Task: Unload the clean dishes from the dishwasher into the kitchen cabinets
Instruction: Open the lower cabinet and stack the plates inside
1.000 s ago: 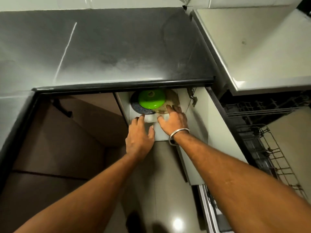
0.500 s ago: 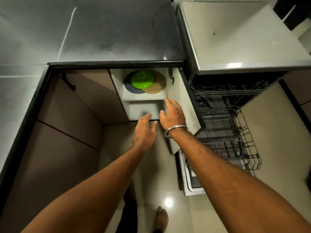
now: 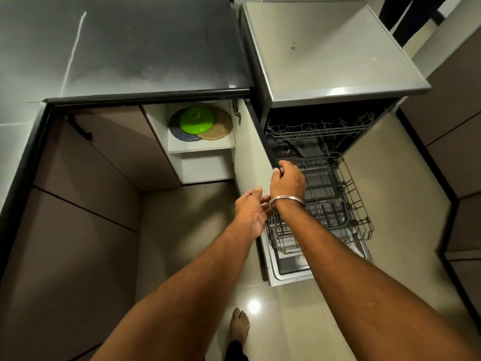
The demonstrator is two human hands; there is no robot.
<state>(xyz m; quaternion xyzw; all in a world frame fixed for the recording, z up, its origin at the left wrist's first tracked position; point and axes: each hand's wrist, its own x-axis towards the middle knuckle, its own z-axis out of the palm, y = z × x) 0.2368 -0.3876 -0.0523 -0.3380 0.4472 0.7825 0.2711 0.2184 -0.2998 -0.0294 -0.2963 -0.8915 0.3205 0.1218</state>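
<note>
A green lid (image 3: 197, 120) lies on a blue-grey plate (image 3: 177, 131) and a tan woven mat (image 3: 218, 127) on the upper shelf (image 3: 200, 146) of the open cabinet. The white cabinet door (image 3: 251, 162) stands open toward me. My right hand (image 3: 287, 178) grips the door's outer edge, fingers curled over it. My left hand (image 3: 251, 212) hangs open beside the door's inner face, holding nothing. The dishwasher (image 3: 320, 66) on the right is open, its lower rack (image 3: 328, 201) pulled out over the lowered door (image 3: 289, 272); I see no dishes in it.
A dark countertop (image 3: 130, 48) runs above the cabinet. Brown cabinet fronts (image 3: 78, 204) line the left side and more stand at the right (image 3: 463, 152). The upper dishwasher rack (image 3: 320, 127) sits inside. My bare foot (image 3: 239, 327) is on the glossy tile floor.
Both hands have drawn back from the cabinet shelf. My right hand moved right and took hold of the cabinet door's edge; my left hand followed beside it. The view pulled back.
</note>
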